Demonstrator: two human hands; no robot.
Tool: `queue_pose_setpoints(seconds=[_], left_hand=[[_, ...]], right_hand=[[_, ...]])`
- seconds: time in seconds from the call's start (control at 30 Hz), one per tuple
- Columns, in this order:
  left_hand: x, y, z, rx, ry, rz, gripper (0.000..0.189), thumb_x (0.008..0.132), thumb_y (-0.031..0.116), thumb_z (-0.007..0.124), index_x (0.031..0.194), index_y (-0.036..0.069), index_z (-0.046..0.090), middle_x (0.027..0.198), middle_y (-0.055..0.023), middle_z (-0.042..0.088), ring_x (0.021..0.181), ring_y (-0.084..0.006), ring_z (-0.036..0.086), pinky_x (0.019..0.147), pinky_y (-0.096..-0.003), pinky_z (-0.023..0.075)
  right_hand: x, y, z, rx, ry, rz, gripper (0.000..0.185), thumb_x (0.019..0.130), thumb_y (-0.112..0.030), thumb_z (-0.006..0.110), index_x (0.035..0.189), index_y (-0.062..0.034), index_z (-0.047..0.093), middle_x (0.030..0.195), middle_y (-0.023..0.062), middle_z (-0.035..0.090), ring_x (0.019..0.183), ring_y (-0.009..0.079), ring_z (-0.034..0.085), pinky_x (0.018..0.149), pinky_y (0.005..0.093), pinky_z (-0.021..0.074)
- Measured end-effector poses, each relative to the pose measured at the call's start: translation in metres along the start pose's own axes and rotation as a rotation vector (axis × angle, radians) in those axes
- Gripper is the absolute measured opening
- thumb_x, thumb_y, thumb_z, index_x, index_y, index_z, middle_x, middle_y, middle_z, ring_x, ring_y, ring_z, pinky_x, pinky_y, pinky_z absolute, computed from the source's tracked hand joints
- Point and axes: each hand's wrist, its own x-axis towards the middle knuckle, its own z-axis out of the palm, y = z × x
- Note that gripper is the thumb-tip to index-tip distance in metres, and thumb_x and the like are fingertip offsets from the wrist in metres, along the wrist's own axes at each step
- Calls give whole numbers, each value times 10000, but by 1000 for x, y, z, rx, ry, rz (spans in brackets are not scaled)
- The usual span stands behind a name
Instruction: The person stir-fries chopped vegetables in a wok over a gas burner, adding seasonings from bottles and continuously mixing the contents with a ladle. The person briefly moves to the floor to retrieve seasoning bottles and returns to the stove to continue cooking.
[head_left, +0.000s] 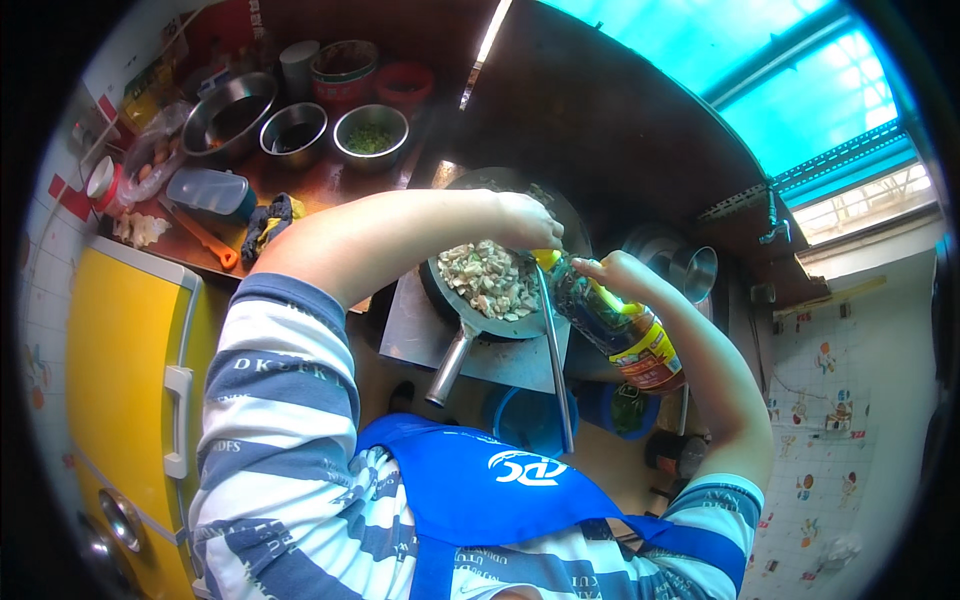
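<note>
Over the wok (469, 324), my left hand (527, 223) is at the yellow cap (547, 259) of a large plastic bottle of dark liquid (647, 352). My right hand (619, 271) grips the bottle near its neck and yellow handle, and the bottle lies tilted with its cap end over the wok's right side. Chopped pale meat pieces (491, 281) fill part of the wok. A long metal utensil handle (556, 367) slants out of the wok towards me. My left forearm hides the wok's middle.
Steel bowls, one with chopped greens (369, 139), stand at the back left. Nearer are a lidded plastic box (212, 192), an orange-handled knife (217, 247) and a dark cloth (270, 221). A yellow refrigerator (124, 337) is left, a blue bucket (517, 420) below the stove, a steel pot (694, 274) right.
</note>
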Motion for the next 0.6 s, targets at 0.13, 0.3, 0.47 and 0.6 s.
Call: queue_pose_setpoints(seconds=[0.13, 0.3, 0.47, 0.6], left_hand=[[1, -4, 4, -19, 11, 14, 293, 831, 89, 581, 1123, 99, 605, 1096, -64, 610, 979, -283, 630, 823, -393, 510], [0, -4, 3, -29, -8, -10, 271, 835, 95, 570, 1103, 101, 611, 1070, -62, 609, 987, -277, 625, 825, -392, 507], [-2, -7, 10, -63, -26, -57, 263, 834, 103, 570, 1093, 103, 616, 1069, -56, 602, 999, -271, 620, 836, -390, 503], [-7, -7, 15, -69, -11, -75, 264, 834, 103, 568, 1095, 104, 614, 1079, -55, 595, 999, -271, 621, 836, -394, 504]], right_hand=[[-2, -9, -5, -23, -3, 29, 804, 799, -751, 457, 910, 4, 709, 827, 135, 676, 769, 229, 658, 673, 336, 492], [2, -16, -10, -72, -16, 25, 795, 821, -717, 470, 929, 38, 691, 885, 179, 673, 833, 272, 661, 724, 374, 501], [11, -23, -10, -148, -6, 19, 807, 797, -742, 471, 894, 28, 694, 857, 169, 673, 808, 261, 661, 706, 360, 499], [20, -31, -8, -216, 5, 9, 817, 792, -748, 468, 869, 34, 691, 848, 174, 673, 793, 261, 661, 695, 367, 496]])
